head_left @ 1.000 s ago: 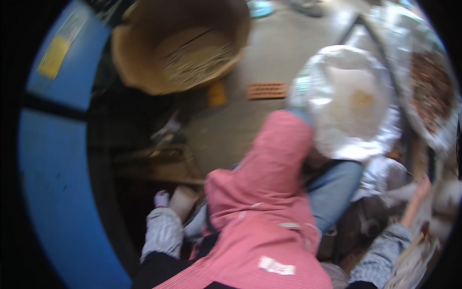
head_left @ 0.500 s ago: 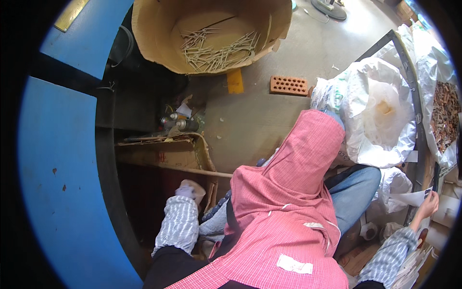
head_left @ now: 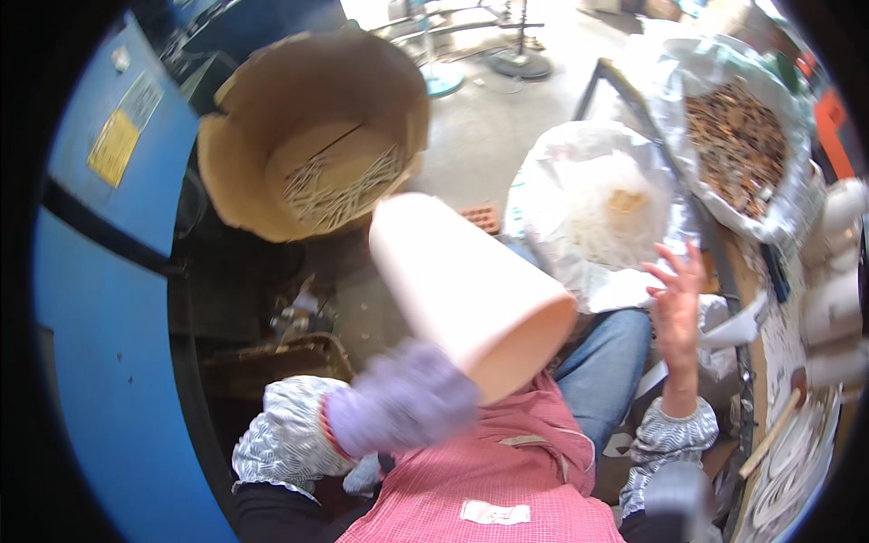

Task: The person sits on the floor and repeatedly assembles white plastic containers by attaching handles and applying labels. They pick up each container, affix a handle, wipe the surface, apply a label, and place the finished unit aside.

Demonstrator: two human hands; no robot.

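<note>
A cream-pink hollow tapered tube (head_left: 457,281), its wide open end toward the lower right, is held up over my lap. My left hand (head_left: 403,398), in a purple glove and blurred by motion, is closed on the tube near its wide end; the tube hides some of its fingers. Bare and raised, my right hand (head_left: 676,303) is open with fingers spread and nothing in it. It sits to the right of the tube, in front of the white sack (head_left: 543,172) with translucent plastic inside. Close by is a white paper piece (head_left: 731,328).
A large brown cardboard drum (head_left: 222,176) with thin sticks stands ahead left. Blue metal panels (head_left: 109,362) line the left side. A sack of brown scraps (head_left: 733,145) stands at far right, behind a dark metal frame (head_left: 638,104). A perforated brick (head_left: 480,217) lies beyond the tube.
The tapered tube has come up from the lower left with my left hand. My right hand has left the white paper at the right and moved inward and forward, fingers spreading. The view has shifted.
</note>
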